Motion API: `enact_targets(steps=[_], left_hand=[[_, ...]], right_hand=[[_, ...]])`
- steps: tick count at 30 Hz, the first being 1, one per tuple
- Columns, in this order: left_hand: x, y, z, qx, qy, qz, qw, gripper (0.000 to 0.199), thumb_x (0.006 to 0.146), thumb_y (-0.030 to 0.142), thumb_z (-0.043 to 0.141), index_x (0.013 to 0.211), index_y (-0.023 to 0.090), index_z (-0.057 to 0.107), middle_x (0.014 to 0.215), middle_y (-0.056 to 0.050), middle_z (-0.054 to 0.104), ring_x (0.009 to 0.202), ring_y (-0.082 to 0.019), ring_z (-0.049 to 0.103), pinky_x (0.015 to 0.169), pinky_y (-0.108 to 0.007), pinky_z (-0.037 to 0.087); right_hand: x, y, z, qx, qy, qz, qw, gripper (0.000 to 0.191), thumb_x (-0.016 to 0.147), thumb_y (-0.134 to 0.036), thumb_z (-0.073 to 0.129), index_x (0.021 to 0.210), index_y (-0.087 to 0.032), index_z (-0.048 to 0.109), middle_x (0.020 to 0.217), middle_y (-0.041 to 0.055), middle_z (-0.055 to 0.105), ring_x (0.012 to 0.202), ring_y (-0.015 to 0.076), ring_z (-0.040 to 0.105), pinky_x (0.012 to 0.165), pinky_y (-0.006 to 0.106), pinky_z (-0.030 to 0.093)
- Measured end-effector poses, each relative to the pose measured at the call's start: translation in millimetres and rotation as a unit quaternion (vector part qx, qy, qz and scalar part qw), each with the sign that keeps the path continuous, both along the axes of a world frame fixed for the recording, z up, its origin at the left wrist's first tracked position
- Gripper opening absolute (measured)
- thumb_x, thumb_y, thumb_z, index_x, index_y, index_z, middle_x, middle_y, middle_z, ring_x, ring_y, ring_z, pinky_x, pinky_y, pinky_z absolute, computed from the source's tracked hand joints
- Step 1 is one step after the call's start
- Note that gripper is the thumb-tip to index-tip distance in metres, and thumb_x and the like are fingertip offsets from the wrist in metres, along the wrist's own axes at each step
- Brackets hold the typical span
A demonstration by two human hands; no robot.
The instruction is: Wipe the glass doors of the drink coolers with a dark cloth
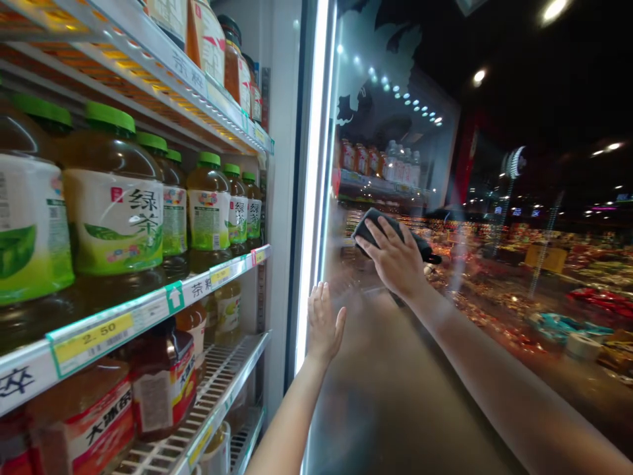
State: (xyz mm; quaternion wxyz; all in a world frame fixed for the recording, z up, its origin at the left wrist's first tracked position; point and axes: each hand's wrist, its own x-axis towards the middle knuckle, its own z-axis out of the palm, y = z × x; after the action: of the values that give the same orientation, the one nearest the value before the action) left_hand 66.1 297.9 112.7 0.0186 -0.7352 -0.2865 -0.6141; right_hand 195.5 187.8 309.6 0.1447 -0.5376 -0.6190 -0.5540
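Observation:
My right hand [399, 258] presses a dark folded cloth [364, 228] against the inner side of the glass door [380, 369], its fingers spread over the cloth. Part of the cloth sticks out beyond the hand on the right. Lower and to the left, my left hand [324, 324] rests with straight fingers at the lit edge [316, 165] of the door, thumb apart, holding nothing. The door stands open beside a fridge with drink shelves.
On the left, a shelf [163, 300] with price tags carries several green-capped tea bottles [119, 198]. Red-labelled bottles [163, 382] stand on the rack below, amber bottles [208, 46] above. Shop displays [544, 290] show blurred through the glass, with reflections of bottles.

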Motion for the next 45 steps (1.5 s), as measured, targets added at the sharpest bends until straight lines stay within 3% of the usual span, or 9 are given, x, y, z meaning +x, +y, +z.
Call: enact_targets(steps=[4,12,14,19,22,31,34,40,45], left_hand=[[4.7,1.4,-10.0,-0.025,-0.012,0.021,0.999,0.067,0.104,0.039,0.042,0.162,0.020,0.015,0.162,-0.018,0.036,0.156,-0.031,0.024,0.122,-0.057,0.032],[1.0,2.6,-26.1,-0.037,-0.014,0.038,0.998,0.069,0.102,0.037,0.045,0.162,0.020,0.015,0.166,-0.021,0.026,0.157,-0.034,0.017,0.121,-0.061,0.030],[-0.5,3.0,-27.4,-0.033,-0.010,0.042,0.999,0.070,0.102,0.036,0.045,0.163,0.021,0.013,0.166,-0.021,0.026,0.157,-0.034,0.017,0.121,-0.062,0.030],[-3.2,4.0,-26.8,-0.022,-0.014,0.058,0.998,0.071,0.103,0.035,0.044,0.164,0.023,0.009,0.166,-0.019,0.029,0.157,-0.033,0.018,0.122,-0.061,0.030],[-6.0,3.9,-27.0,-0.015,-0.013,0.064,0.998,0.071,0.103,0.033,0.044,0.164,0.022,0.008,0.165,-0.019,0.029,0.157,-0.032,0.019,0.123,-0.061,0.028],[-22.6,-8.4,-43.5,-0.047,-0.020,0.057,0.997,0.066,0.102,0.030,0.044,0.162,0.017,0.018,0.164,-0.023,0.030,0.157,-0.033,0.019,0.124,-0.061,0.025],[-28.1,-11.9,-44.8,-0.048,-0.023,0.055,0.997,0.065,0.102,0.029,0.044,0.161,0.015,0.021,0.163,-0.023,0.030,0.157,-0.034,0.019,0.123,-0.063,0.025],[-27.5,-14.0,-37.4,-0.046,-0.012,0.057,0.997,0.065,0.102,0.029,0.043,0.161,0.017,0.019,0.163,-0.023,0.030,0.156,-0.035,0.020,0.122,-0.063,0.026],[-24.2,-18.5,-40.8,-0.028,0.004,0.058,0.998,0.065,0.103,0.028,0.041,0.162,0.019,0.017,0.163,-0.021,0.032,0.156,-0.033,0.021,0.123,-0.061,0.028]], right_hand=[[-26.9,55.0,35.3,0.000,0.014,0.012,1.000,0.045,0.102,-0.016,0.045,0.145,-0.025,0.057,0.164,0.0092,0.037,0.154,0.0321,0.028,0.122,0.064,0.021],[-15.9,58.0,-71.8,-0.111,-0.088,0.074,0.987,0.032,0.101,-0.021,0.054,0.128,-0.026,0.069,0.155,0.0060,0.052,0.148,0.0269,0.041,0.122,0.055,0.029],[-11.7,48.4,-61.0,-0.081,-0.066,0.067,0.992,0.034,0.102,-0.019,0.051,0.129,-0.027,0.069,0.156,0.0049,0.051,0.148,0.0261,0.040,0.123,0.055,0.027],[-32.1,75.0,24.5,0.001,0.035,0.029,0.999,0.046,0.103,-0.015,0.042,0.145,-0.024,0.056,0.165,0.0093,0.036,0.155,0.0305,0.026,0.123,0.063,0.019],[-46.2,108.3,36.9,-0.008,0.038,0.050,0.998,0.047,0.103,-0.016,0.041,0.148,-0.023,0.053,0.165,0.0104,0.036,0.156,0.0307,0.022,0.123,0.066,0.016],[-26.9,92.7,-138.7,-0.112,-0.121,0.089,0.982,0.037,0.100,-0.026,0.052,0.135,-0.018,0.064,0.154,0.0085,0.053,0.146,0.0288,0.043,0.122,0.055,0.031],[-20.4,71.4,-137.5,-0.138,-0.124,0.089,0.979,0.033,0.100,-0.026,0.053,0.129,-0.021,0.068,0.150,0.0059,0.057,0.145,0.0270,0.045,0.121,0.053,0.033],[-24.2,53.8,-57.4,-0.042,0.044,0.039,0.997,0.046,0.102,-0.020,0.048,0.147,-0.023,0.052,0.167,0.0090,0.032,0.156,0.0304,0.023,0.124,0.064,0.015],[-20.1,35.2,-142.3,-0.107,-0.023,0.061,0.992,0.046,0.099,-0.018,0.050,0.145,-0.022,0.055,0.161,0.0092,0.043,0.152,0.0270,0.034,0.124,0.056,0.023]])
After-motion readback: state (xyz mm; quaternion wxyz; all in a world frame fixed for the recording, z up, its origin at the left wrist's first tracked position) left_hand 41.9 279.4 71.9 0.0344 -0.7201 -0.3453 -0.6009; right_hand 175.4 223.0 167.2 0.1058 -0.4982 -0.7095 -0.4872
